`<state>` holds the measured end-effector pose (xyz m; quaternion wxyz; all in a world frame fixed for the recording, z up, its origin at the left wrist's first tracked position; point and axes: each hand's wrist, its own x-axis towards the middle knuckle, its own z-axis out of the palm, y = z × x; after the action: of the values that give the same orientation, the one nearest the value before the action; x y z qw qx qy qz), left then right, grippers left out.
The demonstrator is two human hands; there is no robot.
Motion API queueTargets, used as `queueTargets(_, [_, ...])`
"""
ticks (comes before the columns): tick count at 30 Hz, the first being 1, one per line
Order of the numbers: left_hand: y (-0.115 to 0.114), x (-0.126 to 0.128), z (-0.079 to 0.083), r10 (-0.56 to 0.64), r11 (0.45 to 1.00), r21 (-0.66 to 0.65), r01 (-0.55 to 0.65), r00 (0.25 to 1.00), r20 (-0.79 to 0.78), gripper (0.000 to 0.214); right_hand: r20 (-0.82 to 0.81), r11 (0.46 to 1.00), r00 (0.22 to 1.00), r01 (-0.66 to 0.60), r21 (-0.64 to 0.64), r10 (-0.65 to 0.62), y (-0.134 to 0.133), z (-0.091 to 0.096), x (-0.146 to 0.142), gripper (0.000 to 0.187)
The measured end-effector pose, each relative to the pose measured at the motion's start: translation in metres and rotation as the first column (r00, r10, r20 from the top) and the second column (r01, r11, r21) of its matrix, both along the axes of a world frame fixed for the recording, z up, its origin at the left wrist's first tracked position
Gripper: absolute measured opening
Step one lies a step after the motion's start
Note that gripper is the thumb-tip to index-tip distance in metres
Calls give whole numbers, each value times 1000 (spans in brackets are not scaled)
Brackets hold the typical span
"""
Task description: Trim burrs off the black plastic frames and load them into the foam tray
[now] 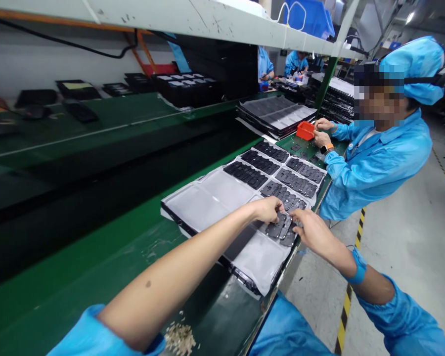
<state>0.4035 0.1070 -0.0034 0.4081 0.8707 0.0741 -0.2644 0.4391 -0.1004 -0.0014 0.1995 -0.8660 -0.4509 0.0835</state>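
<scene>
A white-lined tray (211, 198) lies on the green bench in front of me, with rows of small dark flat parts (282, 173) in its far compartments. My left hand (269, 208) reaches over it, fingers curled onto a cluster of dark parts (282, 230) at the tray's right side. My right hand (311, 230) meets it from the right, fingers closed on the same cluster. A blue band circles my right wrist.
A co-worker in blue coat and cap sits at the right, hands at a small red box (304, 130). Stacked grey trays (276, 113) lie beyond. A dark conveyor (77, 163) runs along the left under a shelf. Small pale bits (180, 338) lie near my left elbow.
</scene>
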Motion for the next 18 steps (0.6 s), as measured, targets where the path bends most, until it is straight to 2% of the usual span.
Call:
queueTargets(8, [-24, -8, 15, -13, 978, 208, -14, 992, 128, 30, 10, 1000, 1000, -17, 16, 17, -4, -5, 2, 29])
queueTargets(14, [-34, -19, 23, -22, 933, 355, -56, 977, 211, 31, -24, 997, 999, -43, 62, 44, -2, -8, 0, 35])
queueTargets(18, [-32, -24, 25, -8, 904, 418, -85, 977, 215, 30, -52, 991, 995, -76, 111, 82, 1, -12, -1, 47])
